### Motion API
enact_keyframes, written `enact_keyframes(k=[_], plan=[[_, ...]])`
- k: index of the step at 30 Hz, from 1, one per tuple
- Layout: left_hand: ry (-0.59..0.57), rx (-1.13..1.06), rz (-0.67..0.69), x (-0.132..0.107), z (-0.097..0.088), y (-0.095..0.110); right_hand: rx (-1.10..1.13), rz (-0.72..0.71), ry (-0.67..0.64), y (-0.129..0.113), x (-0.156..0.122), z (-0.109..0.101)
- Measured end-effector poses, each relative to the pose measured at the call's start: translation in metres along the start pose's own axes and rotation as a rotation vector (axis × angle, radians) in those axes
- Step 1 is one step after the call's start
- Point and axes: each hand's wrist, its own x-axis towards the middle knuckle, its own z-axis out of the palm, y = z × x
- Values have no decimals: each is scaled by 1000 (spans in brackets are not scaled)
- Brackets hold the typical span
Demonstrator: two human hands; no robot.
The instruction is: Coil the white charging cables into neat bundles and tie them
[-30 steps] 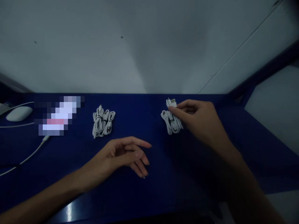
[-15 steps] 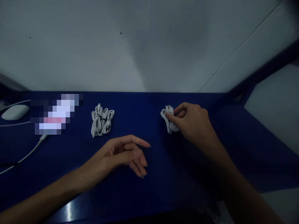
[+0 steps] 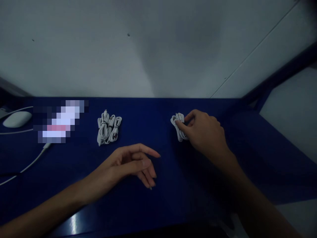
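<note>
- A rounded white object lay at the far left of the blue table.
- Beside it, a white cord ran from a pixelated bright shape.
- Next sat a pile of white cables, with at least 2 black ties.
- The left hand, half open, fingers loosely curled, held nothing.
- Well apart, a white cable bundle lay on the table.
- The right hand pinched it, thumb on top.

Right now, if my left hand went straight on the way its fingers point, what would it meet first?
Probably your right forearm, beyond a stretch of blue table. Depth is unclear from this single view, so your left hand might pass beneath it instead.
</note>
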Motion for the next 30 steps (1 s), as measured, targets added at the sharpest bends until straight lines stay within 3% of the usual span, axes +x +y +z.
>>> enact_keyframes(k=[11,30], plan=[[-11,-14,0,0,-1,-1,-57,19,-9,-8,-2,-3],[-14,8,0,0,-1,-2,98,25,-1,-7,-1,-4]])
